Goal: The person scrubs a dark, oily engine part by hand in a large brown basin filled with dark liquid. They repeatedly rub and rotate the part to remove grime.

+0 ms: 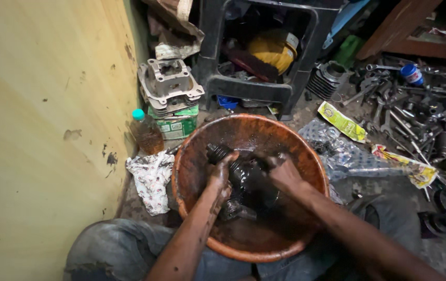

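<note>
A repair workshop: spanners (400,122) and engine cylinder (170,86) litter the floor

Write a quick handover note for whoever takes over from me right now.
Left hand: oily, gripping the dark ribbed metal part in the round orange plastic basin.
Right hand: closed on the same part from the other side.
Done: part sits in dark liquid, wetted all over.
Left: it looks black with grime. A printed white rag lies left of the basin; a capped bottle stands behind it.
</note>
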